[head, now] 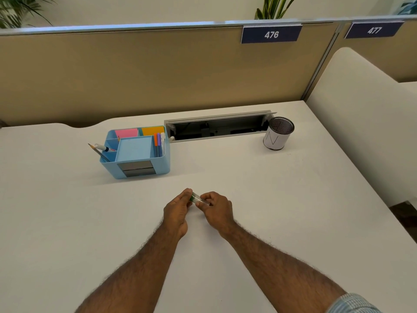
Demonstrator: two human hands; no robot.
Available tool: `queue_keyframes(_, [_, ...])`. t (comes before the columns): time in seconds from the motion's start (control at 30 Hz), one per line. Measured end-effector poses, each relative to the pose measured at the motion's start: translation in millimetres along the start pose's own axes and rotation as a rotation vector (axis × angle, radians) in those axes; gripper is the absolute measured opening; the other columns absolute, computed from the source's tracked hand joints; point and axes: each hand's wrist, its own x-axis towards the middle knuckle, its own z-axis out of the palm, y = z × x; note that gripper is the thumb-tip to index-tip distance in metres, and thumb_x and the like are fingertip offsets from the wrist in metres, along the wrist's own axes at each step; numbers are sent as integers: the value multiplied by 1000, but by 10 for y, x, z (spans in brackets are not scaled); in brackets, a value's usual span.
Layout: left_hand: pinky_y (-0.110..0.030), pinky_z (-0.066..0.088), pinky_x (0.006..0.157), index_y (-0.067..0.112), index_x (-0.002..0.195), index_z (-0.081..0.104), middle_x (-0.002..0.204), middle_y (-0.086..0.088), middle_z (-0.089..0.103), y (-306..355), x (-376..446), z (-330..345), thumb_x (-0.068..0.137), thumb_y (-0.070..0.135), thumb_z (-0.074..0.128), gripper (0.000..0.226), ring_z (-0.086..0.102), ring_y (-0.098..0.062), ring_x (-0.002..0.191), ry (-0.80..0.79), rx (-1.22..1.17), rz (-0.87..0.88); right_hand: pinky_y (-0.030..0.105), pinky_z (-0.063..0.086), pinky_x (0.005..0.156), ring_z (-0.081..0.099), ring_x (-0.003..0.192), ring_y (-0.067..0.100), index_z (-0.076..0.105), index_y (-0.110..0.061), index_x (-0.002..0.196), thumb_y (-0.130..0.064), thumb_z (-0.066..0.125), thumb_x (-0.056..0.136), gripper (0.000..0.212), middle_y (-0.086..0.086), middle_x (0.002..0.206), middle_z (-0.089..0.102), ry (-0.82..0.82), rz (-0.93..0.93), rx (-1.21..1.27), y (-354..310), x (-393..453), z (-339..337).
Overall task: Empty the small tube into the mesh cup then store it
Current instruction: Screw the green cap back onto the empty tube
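Observation:
A small clear tube [196, 197] with a green end lies between both hands, just above the white desk [248, 199]. My left hand [177, 211] pinches its green left end with the fingertips. My right hand [217, 208] grips the clear right end. What the tube holds is too small to tell. The mesh cup [279, 133], black mesh wrapped in white paper, stands upright at the back right, far from both hands.
A light blue desk organizer [137, 152] with sticky notes, pens and a pencil sits at the back left. An open cable tray slot [217, 127] runs along the desk's rear. A beige partition stands behind, and a white chair back [361, 123] is on the right.

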Motion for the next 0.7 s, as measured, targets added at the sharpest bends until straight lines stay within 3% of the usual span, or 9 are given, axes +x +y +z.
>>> queue_keyframes(0.23, [-24,48,79,7,101,70,101,-8,70,116,-3,51,84,10,68,17,65,-14,87,-55,-59,8,27,55,71,72,82,18,71,-16,95,-31,75,81,21,3,90,76,-34,114,173,-104,19,-20])
queue_keyframes(0.33, [-23,48,76,7,104,69,98,-8,71,148,-2,55,85,10,67,19,66,-14,88,-93,-74,18,26,54,68,70,74,14,70,-14,95,-29,74,82,21,5,91,77,-57,136,234,-156,30,-35])
queue_keyframes(0.47, [-26,48,85,5,104,70,92,-4,72,139,17,24,85,8,66,19,66,-15,88,-114,-55,27,30,52,70,65,72,14,70,-5,99,-25,73,83,25,11,92,75,-124,195,318,-171,31,-50])
queue_keyframes(0.57, [-28,48,89,7,99,71,92,-4,72,124,25,2,84,7,67,16,65,-16,89,-128,-31,36,26,50,67,61,72,14,69,-1,99,-15,70,86,19,12,91,70,-220,282,464,-158,23,-60])
queue_keyframes(0.7, [-23,49,78,5,104,71,93,-5,73,148,31,-58,83,11,69,22,66,-16,88,-130,117,69,36,53,80,62,80,20,68,-5,95,-15,68,88,12,16,96,72,-336,303,426,-148,46,-47])
